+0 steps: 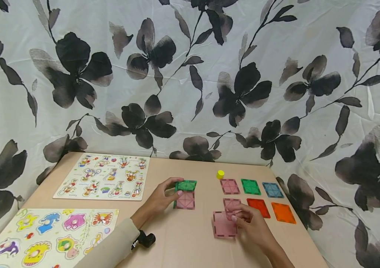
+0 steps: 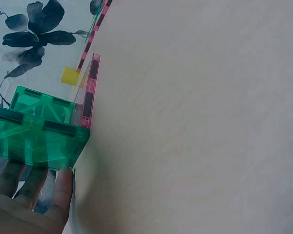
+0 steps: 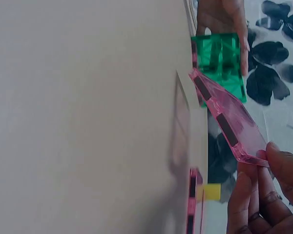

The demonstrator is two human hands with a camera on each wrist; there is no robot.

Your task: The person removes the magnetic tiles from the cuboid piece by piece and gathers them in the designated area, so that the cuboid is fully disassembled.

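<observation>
On the tabletop, my left hand [image 1: 163, 197] holds a small structure of magnetic tiles by its left side. The structure has a green tile [image 1: 186, 185] at the top and a pink tile [image 1: 186, 201] facing me. In the left wrist view, the green side [image 2: 44, 141] shows close up with fingertips against it. My right hand [image 1: 251, 223] pinches a loose pink magnetic tile [image 1: 223, 225] by its edge between thumb and fingers. That tile [image 3: 234, 114] is tilted and raised above the table in the right wrist view, apart from the structure. Another pink tile [image 1: 229, 203] lies partly hidden behind it.
Flat tiles lie on the right: pink [image 1: 229, 187], green [image 1: 251, 187], blue [image 1: 273, 190], red [image 1: 259, 207] and orange [image 1: 283, 213]. A yellow cylinder [image 1: 220, 174] stands behind them. Two picture boards [image 1: 101, 176] occupy the left side. A floral cloth [image 1: 190, 85] hangs behind the table.
</observation>
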